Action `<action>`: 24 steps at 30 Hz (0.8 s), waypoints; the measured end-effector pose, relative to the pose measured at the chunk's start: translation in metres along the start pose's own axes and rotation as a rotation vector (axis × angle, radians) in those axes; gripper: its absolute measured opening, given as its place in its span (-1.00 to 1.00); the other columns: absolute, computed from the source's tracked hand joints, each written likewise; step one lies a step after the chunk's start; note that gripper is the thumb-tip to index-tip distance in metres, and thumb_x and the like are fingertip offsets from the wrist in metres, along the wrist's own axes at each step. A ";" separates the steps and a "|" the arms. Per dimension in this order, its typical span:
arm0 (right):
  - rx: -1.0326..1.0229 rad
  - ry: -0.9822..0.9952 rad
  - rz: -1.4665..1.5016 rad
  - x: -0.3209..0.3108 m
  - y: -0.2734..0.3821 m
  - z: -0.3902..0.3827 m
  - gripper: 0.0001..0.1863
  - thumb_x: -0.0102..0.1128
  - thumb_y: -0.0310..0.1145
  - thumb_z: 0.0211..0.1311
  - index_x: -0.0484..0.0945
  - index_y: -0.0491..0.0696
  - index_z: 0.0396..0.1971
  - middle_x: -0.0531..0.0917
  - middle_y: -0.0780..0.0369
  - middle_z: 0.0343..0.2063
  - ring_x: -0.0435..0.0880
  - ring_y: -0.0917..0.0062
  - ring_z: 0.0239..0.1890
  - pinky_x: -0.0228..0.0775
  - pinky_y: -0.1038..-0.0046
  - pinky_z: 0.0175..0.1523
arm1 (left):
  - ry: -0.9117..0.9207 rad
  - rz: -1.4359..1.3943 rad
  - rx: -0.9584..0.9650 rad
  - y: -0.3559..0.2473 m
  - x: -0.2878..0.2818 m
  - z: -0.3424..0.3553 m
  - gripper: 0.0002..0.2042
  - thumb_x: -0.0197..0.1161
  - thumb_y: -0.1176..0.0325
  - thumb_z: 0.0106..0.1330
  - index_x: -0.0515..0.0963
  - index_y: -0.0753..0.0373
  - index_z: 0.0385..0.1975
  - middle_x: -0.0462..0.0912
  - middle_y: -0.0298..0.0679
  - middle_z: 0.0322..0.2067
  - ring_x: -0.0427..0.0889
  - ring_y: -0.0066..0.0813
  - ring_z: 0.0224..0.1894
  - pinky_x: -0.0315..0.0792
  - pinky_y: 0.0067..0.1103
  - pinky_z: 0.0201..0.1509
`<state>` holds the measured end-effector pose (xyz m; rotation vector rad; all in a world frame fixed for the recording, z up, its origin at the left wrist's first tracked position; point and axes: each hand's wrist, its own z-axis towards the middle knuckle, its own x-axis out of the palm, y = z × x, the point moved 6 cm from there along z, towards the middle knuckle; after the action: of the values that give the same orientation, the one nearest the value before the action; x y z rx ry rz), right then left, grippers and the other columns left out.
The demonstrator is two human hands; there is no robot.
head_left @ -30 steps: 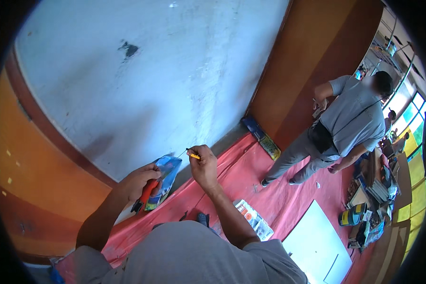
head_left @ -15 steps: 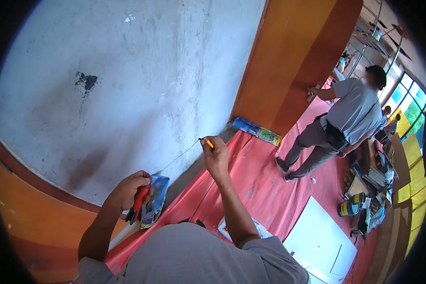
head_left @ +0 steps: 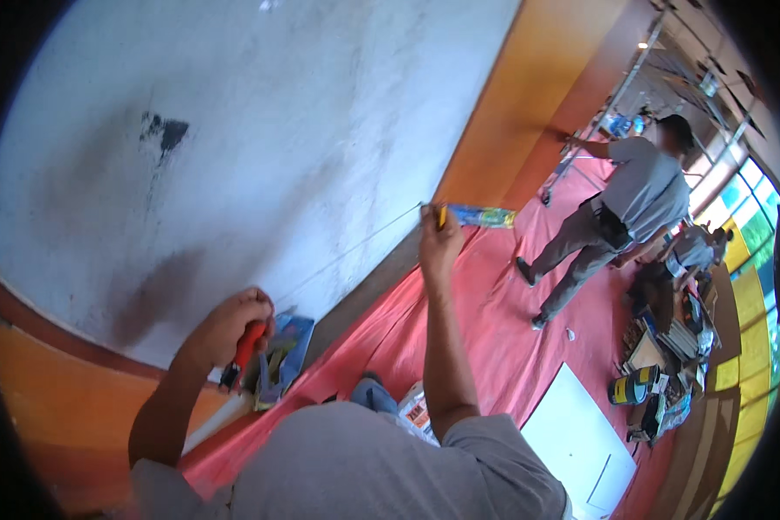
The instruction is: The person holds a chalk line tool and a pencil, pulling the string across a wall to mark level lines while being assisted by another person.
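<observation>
String (head_left: 355,247), thin and pale, runs as a straight slanting line between the fingers of the two hands, in front of the scuffed white wall (head_left: 243,156). It rises from just above the left hand (head_left: 225,334) to the fingertips of the right hand (head_left: 442,243), which is the higher and farther one. The left fingers are curled round a red tool (head_left: 250,344) with a dark end pointing down below the grip; whether the string comes out of that tool is hidden by the hand. The right fingers are pinched narrow on a small yellow piece (head_left: 443,216), and the string's upper end meets them there.

Just beneath the left fingers is a blue bag (head_left: 298,338); beyond the right fingers lies a colourful packet (head_left: 487,217).

As a judgement, the right pinch looks the weak point: the yellow piece is small, so a hard pull could slip it free and let the string spring back. Lowering the left fingers could snag the line or tool on the bag. Rumpled pink sheeting (head_left: 494,303) below and right of the hands could catch a foot and jerk the string.
</observation>
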<state>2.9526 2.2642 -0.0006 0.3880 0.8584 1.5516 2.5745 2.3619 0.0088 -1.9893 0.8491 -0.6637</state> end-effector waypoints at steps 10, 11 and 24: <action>0.113 -0.190 0.214 0.033 -0.065 0.069 -0.83 0.28 -0.42 0.37 0.61 -0.21 -0.37 0.54 0.36 -0.56 0.41 0.69 -0.48 0.31 0.54 -0.35 | -0.107 0.144 0.107 -0.067 0.039 0.032 -0.91 0.05 0.34 0.42 0.40 0.20 -0.25 0.52 -0.28 -0.51 0.48 -0.53 -0.57 0.39 -0.55 -0.48; 0.131 -0.187 0.204 0.034 -0.065 0.074 -0.84 0.29 -0.41 0.36 0.62 -0.21 -0.35 0.55 0.35 -0.56 0.41 0.69 -0.48 0.31 0.53 -0.36 | -0.165 0.144 0.092 -0.067 0.037 0.030 -0.92 0.05 0.34 0.42 0.40 0.19 -0.26 0.52 -0.27 -0.51 0.47 -0.53 -0.58 0.39 -0.56 -0.49; 0.227 -0.144 0.414 0.009 -0.151 0.144 -0.85 0.32 -0.40 0.34 0.64 -0.18 -0.34 0.51 0.47 -0.50 0.34 0.79 -0.46 0.18 0.62 -0.39 | -0.163 -0.026 0.169 -0.078 0.057 0.076 -0.90 0.08 0.33 0.43 0.39 0.19 -0.21 0.53 -0.25 -0.50 0.50 -0.50 -0.58 0.42 -0.57 -0.55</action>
<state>3.1560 2.3099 -0.0136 0.8765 0.8804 1.7806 2.6889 2.3882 0.0456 -1.8752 0.6489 -0.5598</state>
